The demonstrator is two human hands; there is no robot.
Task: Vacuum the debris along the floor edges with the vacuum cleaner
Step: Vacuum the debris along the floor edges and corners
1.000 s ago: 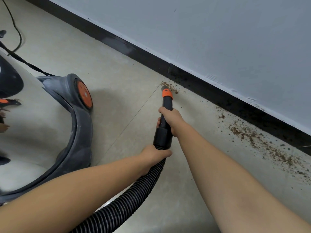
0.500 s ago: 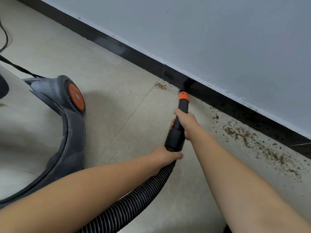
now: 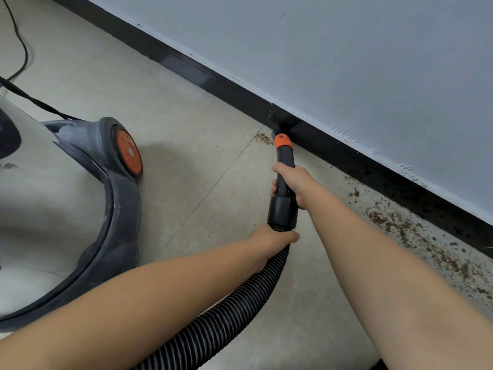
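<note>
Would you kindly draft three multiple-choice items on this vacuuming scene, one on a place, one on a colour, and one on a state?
1. Where does most of the debris lie?
A. Along the baseboard, right of the nozzle
B. Under the vacuum body
C. On the wall

2. What colour is the collar at the nozzle tip?
A. Blue
B. Orange
C. White

3. What is the left hand doing?
A. Hanging idle
B. Pressing flat on the floor
C. Gripping the ribbed hose

Answers: 1 A, brown bits spread beside the black baseboard; 2 B, the ring is bright orange; 3 C, its fingers wrap the hose just below the black cuff.
</note>
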